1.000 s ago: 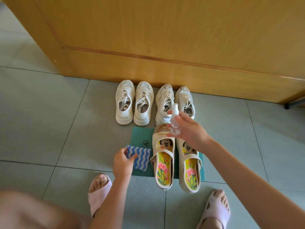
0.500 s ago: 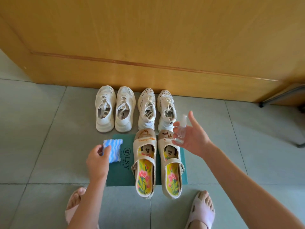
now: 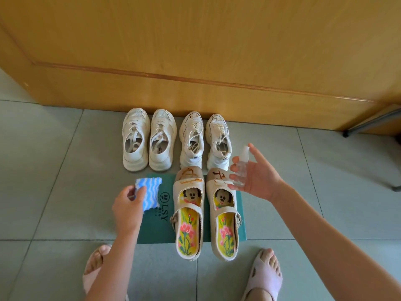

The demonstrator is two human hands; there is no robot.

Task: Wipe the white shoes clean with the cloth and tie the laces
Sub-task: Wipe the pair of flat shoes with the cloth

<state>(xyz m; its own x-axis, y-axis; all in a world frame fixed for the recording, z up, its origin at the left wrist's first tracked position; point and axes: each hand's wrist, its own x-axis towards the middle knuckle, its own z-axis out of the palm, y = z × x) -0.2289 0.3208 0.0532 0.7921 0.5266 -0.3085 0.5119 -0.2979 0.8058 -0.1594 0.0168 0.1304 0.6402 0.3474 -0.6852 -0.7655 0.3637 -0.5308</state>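
Observation:
Two pairs of white lace-up sneakers stand toes toward a wooden door: the left pair (image 3: 148, 139) and the right pair (image 3: 205, 140), laces loose. In front of them a beige strap pair (image 3: 207, 210) with brown marks on the toes and patterned insoles rests on a green mat (image 3: 156, 227). My left hand (image 3: 128, 208) pinches a blue-and-white wavy cloth (image 3: 148, 192) above the mat's left part. My right hand (image 3: 257, 180) holds a small clear spray bottle (image 3: 240, 169) upright, just right of the beige pair's toes.
The wooden door (image 3: 195, 51) closes off the far side. Grey floor tiles (image 3: 54, 170) spread left and right. A dark metal furniture leg (image 3: 368, 123) reaches in at the right. My feet in pink slippers (image 3: 263, 276) stand at the bottom.
My left hand lifted the cloth off the mat and holds it up. My right hand with the spray bottle moved right, off the shoes. The camera view shifted.

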